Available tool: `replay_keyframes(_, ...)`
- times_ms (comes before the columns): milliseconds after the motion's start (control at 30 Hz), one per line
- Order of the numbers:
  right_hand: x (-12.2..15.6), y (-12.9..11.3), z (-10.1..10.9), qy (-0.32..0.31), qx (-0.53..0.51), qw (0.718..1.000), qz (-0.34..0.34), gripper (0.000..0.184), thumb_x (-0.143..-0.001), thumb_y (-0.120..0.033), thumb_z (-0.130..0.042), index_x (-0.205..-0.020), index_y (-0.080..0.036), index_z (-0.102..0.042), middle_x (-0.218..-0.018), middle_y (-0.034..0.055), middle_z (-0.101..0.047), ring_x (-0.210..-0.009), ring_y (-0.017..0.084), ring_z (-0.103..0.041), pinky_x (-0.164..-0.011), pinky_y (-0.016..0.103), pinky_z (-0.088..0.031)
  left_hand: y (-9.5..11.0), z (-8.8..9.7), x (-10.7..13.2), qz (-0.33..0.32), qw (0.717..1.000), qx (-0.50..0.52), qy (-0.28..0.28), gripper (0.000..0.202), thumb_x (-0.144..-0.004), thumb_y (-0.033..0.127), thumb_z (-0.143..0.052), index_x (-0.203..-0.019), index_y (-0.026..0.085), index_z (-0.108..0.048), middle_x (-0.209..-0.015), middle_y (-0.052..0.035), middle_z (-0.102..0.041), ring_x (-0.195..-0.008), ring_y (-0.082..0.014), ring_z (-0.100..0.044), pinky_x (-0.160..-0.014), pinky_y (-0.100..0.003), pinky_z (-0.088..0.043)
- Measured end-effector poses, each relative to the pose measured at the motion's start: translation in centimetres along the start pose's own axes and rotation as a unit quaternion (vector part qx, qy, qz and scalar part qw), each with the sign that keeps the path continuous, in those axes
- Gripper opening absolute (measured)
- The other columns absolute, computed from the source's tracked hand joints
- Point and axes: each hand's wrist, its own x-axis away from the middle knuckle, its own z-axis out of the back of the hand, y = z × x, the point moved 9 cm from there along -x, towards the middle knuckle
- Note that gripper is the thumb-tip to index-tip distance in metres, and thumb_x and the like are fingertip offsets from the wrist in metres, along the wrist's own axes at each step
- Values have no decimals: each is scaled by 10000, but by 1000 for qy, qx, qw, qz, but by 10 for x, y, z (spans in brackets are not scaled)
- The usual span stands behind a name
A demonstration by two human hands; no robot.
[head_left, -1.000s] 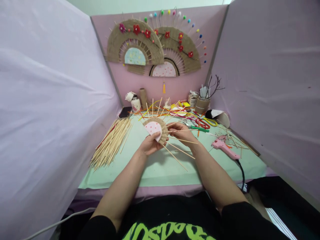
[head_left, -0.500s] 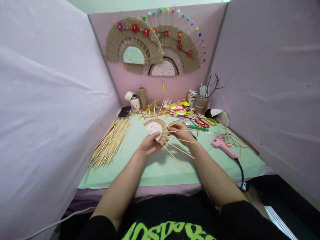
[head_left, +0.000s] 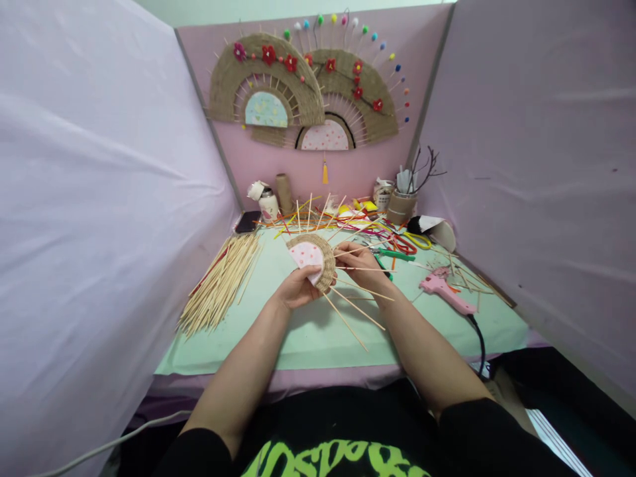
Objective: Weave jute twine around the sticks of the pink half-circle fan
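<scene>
My left hand [head_left: 301, 289] is closed around a small woven fan [head_left: 326, 255], its thumb lying on the half-round pink centre piece with red dots [head_left: 305, 256]. Thin wooden sticks [head_left: 355, 321] spread outward from the fan's woven brown band, upward, rightward and toward me. At the band's right edge my right hand [head_left: 358, 258] pinches its fingertips together among these sticks. What lies in that pinch is too small to make out; it may be a stick or a strand. The fan is tilted, its curved side facing right and away from me.
Loose sticks [head_left: 218, 285] are heaped at the left. Green-handled pliers [head_left: 396, 254] lie behind my right hand, and a pink glue gun [head_left: 444, 291] with a black cord rests at the right. Coloured stems [head_left: 342, 225] and jars stand at the back. Two large fans [head_left: 268, 59] hang above.
The small fan has turned slightly clockwise in my left hand, its lower right sticks swinging downward. My right fingertips stay at the band's edge.
</scene>
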Motion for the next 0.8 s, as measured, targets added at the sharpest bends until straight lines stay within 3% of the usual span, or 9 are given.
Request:
replay_keyframes(200,2,0,-1,12,-44,998,-34,284,-584,-361,-807,-689,-179,-616,-680,-13,-625,-613,106,-576,-612,259,-466,7,-1,1,-34,999,-14,16,246,-673,179,-650,-910,112,-656,-767,-87,-703,-644,-163,-652,-575,-251,-479)
replay_keyframes(400,3,1,3,26,-31,997,-60,275,-549,-338,-820,-680,-178,-639,-632,-26,-609,-559,86,-548,-560,234,-434,7,-4,1,-39,999,-18,-2,303,-685,178,-654,-984,133,-656,-877,-93,-716,-688,-155,-649,-617,-251,-469)
replay_keyframes(633,0,4,5,11,-18,998,-55,295,-605,-403,-772,-749,-164,-678,-628,-4,-602,-513,70,-476,-499,223,-371,8,-3,1,-48,999,-6,2,300,-686,169,-656,-980,110,-660,-816,-81,-715,-672,-145,-646,-613,-242,-478)
replay_keyframes(700,-5,5,17,50,-21,997,-49,299,-603,-389,-760,-784,-163,-684,-580,-31,-542,-483,60,-421,-467,210,-329,16,-3,0,-79,997,-6,8,357,-701,168,-646,-1054,113,-646,-909,-93,-720,-689,-134,-648,-621,-233,-482)
replay_keyframes(800,-8,-1,58,186,-30,982,-10,296,-598,-378,-733,-794,-174,-645,-561,-60,-470,-475,63,-391,-454,203,-297,32,5,0,-161,986,-9,51,443,-699,149,-656,-1140,142,-618,-1053,-96,-702,-773,-136,-659,-687,-236,-498)
